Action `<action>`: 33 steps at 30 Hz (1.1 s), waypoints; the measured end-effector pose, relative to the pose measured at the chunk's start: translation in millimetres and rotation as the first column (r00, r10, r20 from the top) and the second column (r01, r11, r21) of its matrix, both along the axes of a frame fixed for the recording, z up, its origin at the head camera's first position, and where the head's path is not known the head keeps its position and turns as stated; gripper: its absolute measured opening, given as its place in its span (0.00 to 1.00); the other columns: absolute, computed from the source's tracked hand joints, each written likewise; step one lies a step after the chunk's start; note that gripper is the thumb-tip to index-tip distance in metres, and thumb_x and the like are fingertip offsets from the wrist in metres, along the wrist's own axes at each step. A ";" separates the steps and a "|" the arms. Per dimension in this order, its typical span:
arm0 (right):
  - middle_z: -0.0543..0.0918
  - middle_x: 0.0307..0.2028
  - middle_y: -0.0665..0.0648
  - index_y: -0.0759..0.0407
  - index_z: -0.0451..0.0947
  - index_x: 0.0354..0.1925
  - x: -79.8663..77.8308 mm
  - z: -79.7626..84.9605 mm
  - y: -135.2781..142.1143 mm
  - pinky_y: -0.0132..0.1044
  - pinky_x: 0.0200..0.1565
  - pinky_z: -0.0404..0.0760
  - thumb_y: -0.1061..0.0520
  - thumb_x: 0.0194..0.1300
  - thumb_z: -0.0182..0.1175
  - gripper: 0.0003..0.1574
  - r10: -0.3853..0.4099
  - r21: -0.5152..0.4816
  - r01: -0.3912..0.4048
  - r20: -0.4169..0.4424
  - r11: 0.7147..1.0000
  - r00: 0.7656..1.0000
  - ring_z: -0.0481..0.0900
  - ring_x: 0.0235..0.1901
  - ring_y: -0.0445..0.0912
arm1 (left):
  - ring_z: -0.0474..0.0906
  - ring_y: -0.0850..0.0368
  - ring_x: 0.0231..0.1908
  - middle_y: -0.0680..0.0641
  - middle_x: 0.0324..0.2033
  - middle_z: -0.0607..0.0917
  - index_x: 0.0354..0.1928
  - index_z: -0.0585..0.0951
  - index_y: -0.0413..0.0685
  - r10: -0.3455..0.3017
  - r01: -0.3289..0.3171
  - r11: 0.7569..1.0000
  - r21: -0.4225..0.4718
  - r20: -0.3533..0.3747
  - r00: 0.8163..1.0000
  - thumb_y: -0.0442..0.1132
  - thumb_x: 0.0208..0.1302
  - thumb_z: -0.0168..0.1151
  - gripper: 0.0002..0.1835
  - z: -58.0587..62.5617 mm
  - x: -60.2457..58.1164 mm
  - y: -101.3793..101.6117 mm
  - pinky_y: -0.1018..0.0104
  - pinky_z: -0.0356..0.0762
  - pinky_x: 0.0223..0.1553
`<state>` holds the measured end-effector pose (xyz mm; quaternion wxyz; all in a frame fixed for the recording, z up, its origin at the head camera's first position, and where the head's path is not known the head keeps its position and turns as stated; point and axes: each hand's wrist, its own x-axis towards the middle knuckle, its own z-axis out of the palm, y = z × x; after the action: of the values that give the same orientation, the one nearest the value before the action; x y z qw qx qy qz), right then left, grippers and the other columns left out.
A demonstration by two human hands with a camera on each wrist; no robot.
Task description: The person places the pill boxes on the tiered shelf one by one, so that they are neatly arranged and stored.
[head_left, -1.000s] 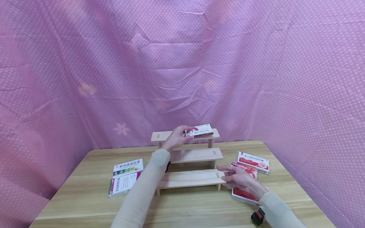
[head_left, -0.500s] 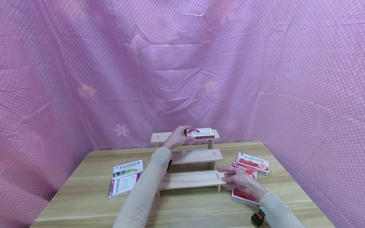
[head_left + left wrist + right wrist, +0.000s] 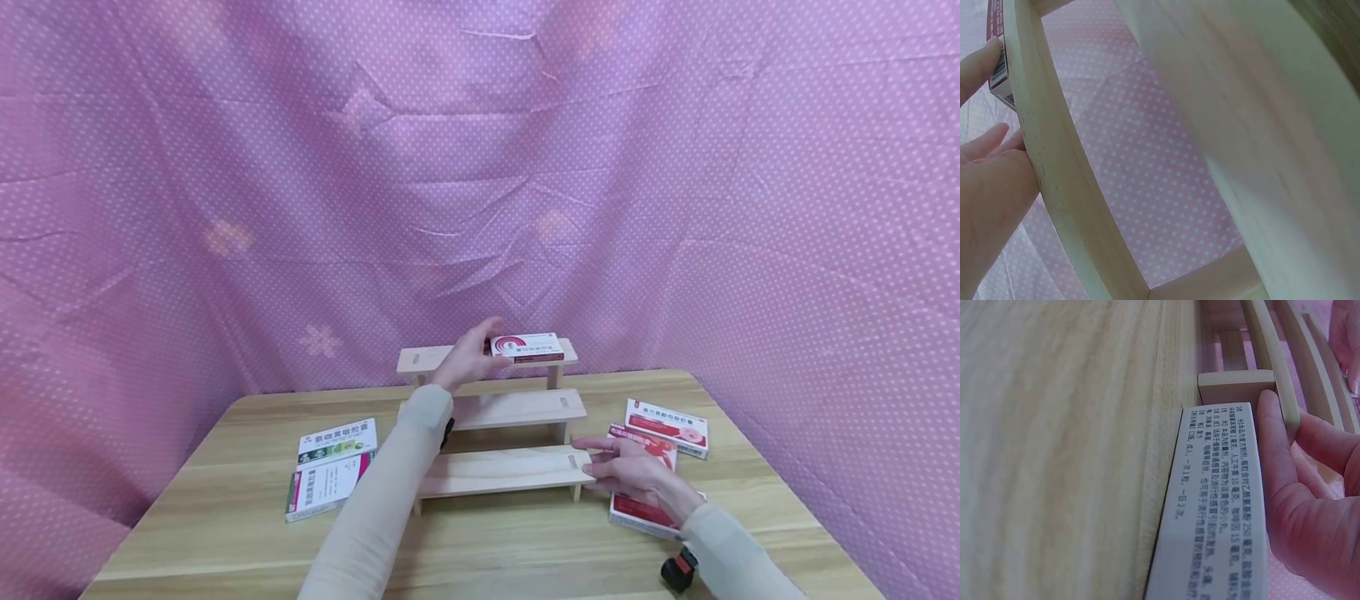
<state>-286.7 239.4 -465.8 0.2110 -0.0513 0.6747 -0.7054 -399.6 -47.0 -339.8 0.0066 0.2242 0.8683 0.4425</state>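
Observation:
A three-tier wooden display stand [image 3: 517,408] stands on the table. On the right half of its top shelf lies a white and maroon medicine box [image 3: 536,346], its barcode end visible in the left wrist view. My left hand [image 3: 471,360] is at that box's left end, fingers spread apart, one fingertip beside the box [image 3: 999,69]. At the right end of the lowest shelf, my right hand [image 3: 633,473] pinches the board [image 3: 1282,381] between thumb and finger. Beneath this hand lie a red medicine box [image 3: 652,446] and another red and white box [image 3: 647,517].
Two white and green medicine boxes, one upper [image 3: 337,440] and one lower [image 3: 324,490], lie left of the stand. A white and red box [image 3: 667,427] lies at the far right. A pink dotted cloth [image 3: 480,167] hangs behind the table [image 3: 225,533].
The medicine box, earlier tilted in my left hand, now lies level on the top shelf. My left fingers have spread away from it. My right hand stays in place.

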 end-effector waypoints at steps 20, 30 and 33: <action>0.76 0.44 0.60 0.66 0.63 0.70 -0.8 0.3 -1.8 0.42 0.52 0.85 0.66 0.65 0.60 0.37 0.001 -0.009 -0.001 0.017 1.000 1.000 0.82 0.44 0.48 | 0.65 0.44 0.69 0.39 0.71 0.66 0.76 0.55 0.52 0.008 -0.008 1.000 -0.030 -0.016 1.000 0.40 0.60 0.69 0.46 -0.4 0.3 -2.6 0.49 0.61 0.73; 0.76 0.43 0.59 0.67 0.62 0.69 0.7 1.1 -1.2 0.42 0.52 0.85 0.67 0.65 0.60 0.36 -0.007 -0.015 0.008 0.014 1.000 1.000 0.82 0.43 0.47 | 0.63 0.41 0.70 0.39 0.69 0.67 0.74 0.59 0.52 -0.018 0.017 0.996 0.083 0.014 1.000 0.39 0.56 0.73 0.46 -3.2 4.8 -17.7 0.49 0.61 0.73; 0.76 0.43 0.59 0.67 0.62 0.70 0.5 0.7 -0.7 0.42 0.52 0.85 0.67 0.65 0.60 0.37 -0.003 -0.018 0.004 0.012 1.000 1.000 0.82 0.43 0.47 | 0.64 0.43 0.69 0.39 0.69 0.68 0.74 0.59 0.51 -0.035 0.030 0.989 0.142 0.037 0.999 0.39 0.58 0.71 0.44 -2.5 8.6 -24.1 0.52 0.63 0.72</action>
<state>-286.2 238.7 -465.1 0.2135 -0.0478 0.6670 -0.7123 -391.0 -71.1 -342.3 0.0152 0.2295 0.8307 0.5070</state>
